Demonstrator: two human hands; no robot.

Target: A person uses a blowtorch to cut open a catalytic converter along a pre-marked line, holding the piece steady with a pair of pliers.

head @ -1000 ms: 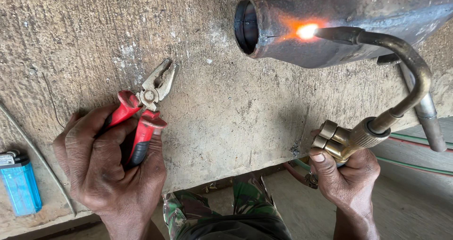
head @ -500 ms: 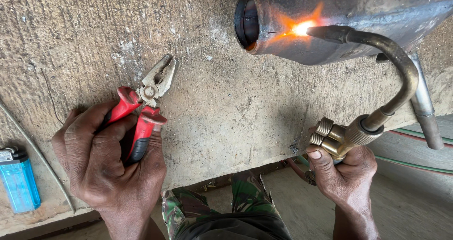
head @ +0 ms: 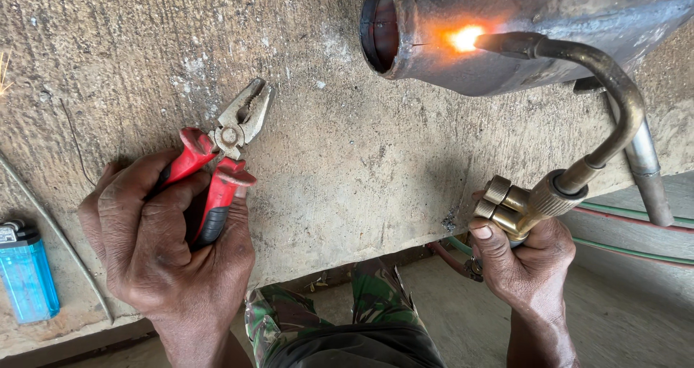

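the left hand (head: 163, 241) is gripping red pliers (head: 220, 165), their tips pointing to 1 o'clock. the right hand (head: 524, 256) is holding a brass torch (head: 571, 133), its flame (head: 463, 39) touching the metal pipe (head: 506, 28) at 12 o'clock. a blue lighter (head: 27, 277) is lying at 9 o'clock.

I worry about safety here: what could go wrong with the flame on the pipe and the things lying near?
1. The blue lighter lies on the same concrete slab; sparks or heat might reach it.
2. The metal pipe glows where the torch heats it; the left hand, holding only pliers, could get burned if it touches there.
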